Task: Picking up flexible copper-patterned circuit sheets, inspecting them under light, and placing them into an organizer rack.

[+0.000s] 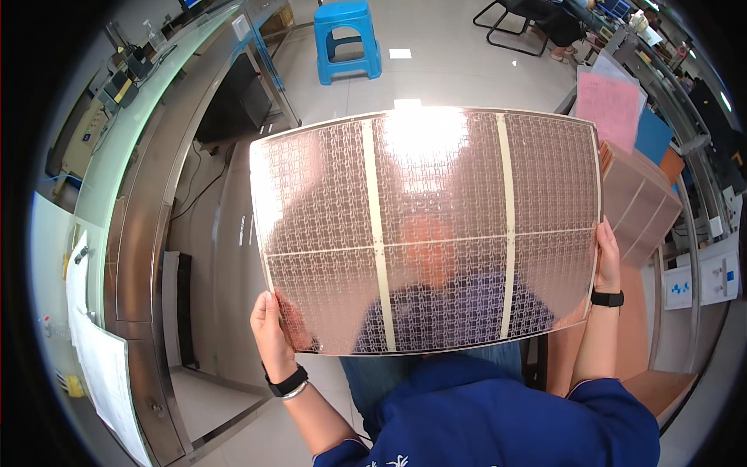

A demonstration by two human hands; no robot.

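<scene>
Tiled workshop floor (451, 70), copper patterned sheet (426, 229) gripped between left hand (268, 323), right hand (608, 257)

Around you: one blue plastic stool (348, 40) on the floor; pink paper sheet (608, 106) right; stack of copper-coloured panels (640, 204) beside it.

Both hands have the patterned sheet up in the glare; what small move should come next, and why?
Probably tilt the sheet slightly. A bright glare washes out its upper middle, hiding the pattern there. The left hand grips the lower left corner and the right hand the right edge, so a small tilt looks easy. The stack lies at the right.
</scene>
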